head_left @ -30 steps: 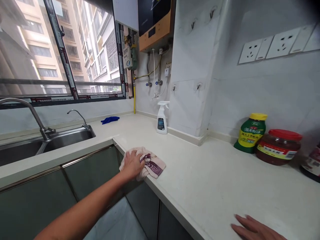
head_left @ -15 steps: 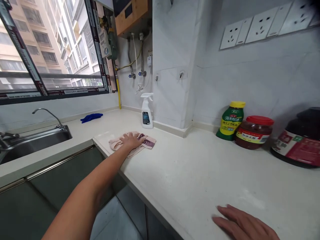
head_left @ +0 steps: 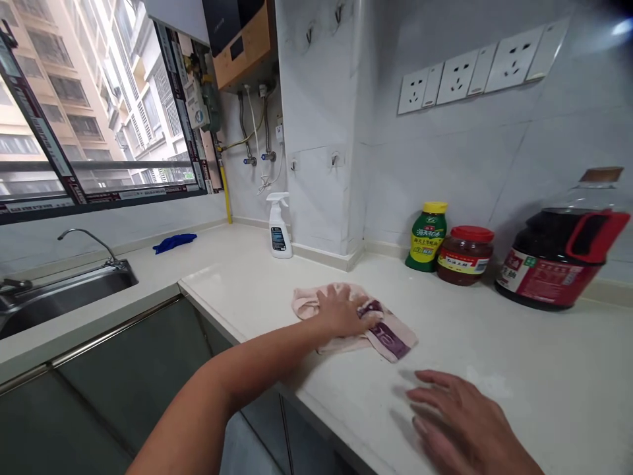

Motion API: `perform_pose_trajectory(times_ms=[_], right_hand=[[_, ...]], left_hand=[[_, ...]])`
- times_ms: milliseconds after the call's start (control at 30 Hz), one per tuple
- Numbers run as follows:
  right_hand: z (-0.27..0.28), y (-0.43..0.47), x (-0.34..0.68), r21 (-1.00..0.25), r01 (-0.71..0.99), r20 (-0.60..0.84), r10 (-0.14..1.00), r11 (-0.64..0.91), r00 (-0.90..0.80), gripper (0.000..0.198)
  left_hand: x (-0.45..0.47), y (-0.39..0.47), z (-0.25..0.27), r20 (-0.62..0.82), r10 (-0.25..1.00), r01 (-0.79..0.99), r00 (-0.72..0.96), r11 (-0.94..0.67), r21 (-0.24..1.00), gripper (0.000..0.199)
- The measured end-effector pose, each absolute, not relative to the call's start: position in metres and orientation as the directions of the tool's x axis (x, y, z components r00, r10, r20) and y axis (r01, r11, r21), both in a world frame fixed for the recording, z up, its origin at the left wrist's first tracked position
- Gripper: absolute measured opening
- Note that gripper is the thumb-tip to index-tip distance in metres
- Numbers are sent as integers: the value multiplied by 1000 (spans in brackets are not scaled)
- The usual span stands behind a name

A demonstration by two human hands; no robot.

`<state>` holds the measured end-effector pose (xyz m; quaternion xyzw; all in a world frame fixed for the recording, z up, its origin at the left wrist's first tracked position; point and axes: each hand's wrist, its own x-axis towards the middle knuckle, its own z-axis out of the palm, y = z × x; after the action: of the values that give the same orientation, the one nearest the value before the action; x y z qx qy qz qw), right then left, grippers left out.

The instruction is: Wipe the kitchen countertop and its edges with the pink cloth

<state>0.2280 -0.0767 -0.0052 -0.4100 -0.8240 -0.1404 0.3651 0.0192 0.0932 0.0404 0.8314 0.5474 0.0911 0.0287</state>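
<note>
Pressing a splayed left hand onto the pink towel, rumpled on the bench near its front edge; holding the right hand empty and loosely spread nearby.

the single head-worn view looks forward and down, from near above the counter, toward the wall.

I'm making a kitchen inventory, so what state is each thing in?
Pink cloth: spread, rumpled
Left hand: palm down on it
Right hand: open, empty
Spray bottle: upright
Blue item: crumpled
Green bottle: upright, capped
Jar: upright, lidded
Big jug: upright, capped
Small faucet: no visible flow
Wall sockets: nothing plugged in
</note>
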Motion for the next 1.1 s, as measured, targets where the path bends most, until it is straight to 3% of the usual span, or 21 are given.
perform_pose_trajectory(times_ms=[200,400,500,667,800,967,1100], right_hand=[[-5,-56,259,-225,863,719,675,452,-166,39],[-22,-52,269,-298,834,631,751,465,-193,40],[-20,-56,266,-244,819,646,717,520,-262,34],[-4,-66,252,-243,792,719,652,560,-240,31],[7,-70,240,-255,760,736,630,598,-249,29],[11,-68,235,-241,749,748,610,618,-262,25],[13,-68,234,-207,747,772,574,632,-272,22]], left_hand=[[39,10,45,83,729,710,680,-682,177,81],[-14,-41,40,153,605,593,781,-796,121,71],[-53,-36,44,130,698,691,704,-716,99,70],[-92,11,56,83,928,928,362,-367,58,76],[-77,61,57,115,980,984,162,-168,51,80],[-14,97,58,106,991,990,85,-96,102,87],[56,96,51,81,967,962,242,-250,113,89]])
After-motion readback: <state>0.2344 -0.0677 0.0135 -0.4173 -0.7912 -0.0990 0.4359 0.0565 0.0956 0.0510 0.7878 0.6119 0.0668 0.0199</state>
